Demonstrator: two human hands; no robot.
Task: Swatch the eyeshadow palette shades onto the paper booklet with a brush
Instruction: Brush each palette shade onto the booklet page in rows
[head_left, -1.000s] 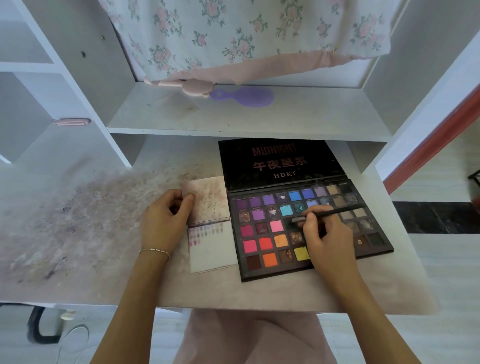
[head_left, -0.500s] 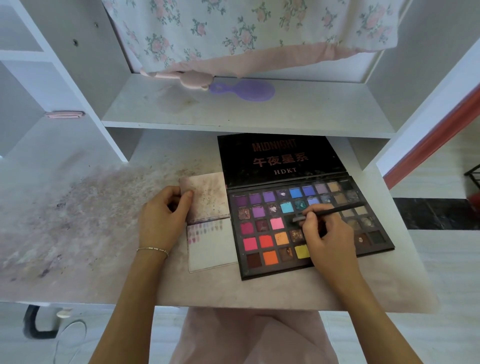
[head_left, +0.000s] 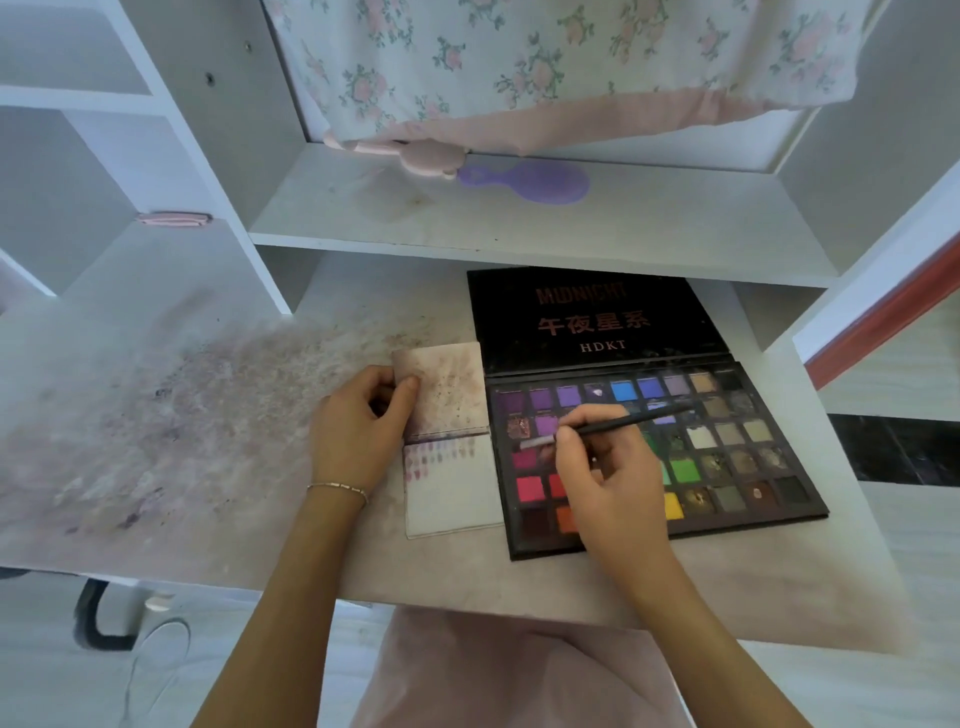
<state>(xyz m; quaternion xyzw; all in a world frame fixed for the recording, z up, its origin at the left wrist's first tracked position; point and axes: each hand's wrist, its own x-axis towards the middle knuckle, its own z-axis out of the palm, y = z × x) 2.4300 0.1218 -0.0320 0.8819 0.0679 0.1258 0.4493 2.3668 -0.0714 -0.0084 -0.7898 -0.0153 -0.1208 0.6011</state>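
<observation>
An open black eyeshadow palette (head_left: 737, 467) with several bright and neutral pans lies on the desk, its lid flat behind it. My right hand (head_left: 608, 478) pinches a thin black brush (head_left: 631, 423) over the palette's left columns, the pale tip near a pink pan. Left of the palette lies a small paper booklet (head_left: 452, 493), its stained upper page folded back, with rows of purple-pink swatches at the top of the lower page. My left hand (head_left: 358, 436) holds the booklet's upper page by its left edge, thumb on top.
The white desk (head_left: 156, 441) is stained with pigment on its left part. A shelf above carries a purple hairbrush (head_left: 530, 182) and a pink item (head_left: 415, 156) under a floral cloth. Shelf uprights stand at the left. The desk's front edge is close to me.
My right hand has carried the brush leftward across the palette, from the middle pans to the left columns. My left hand stays on the booklet.
</observation>
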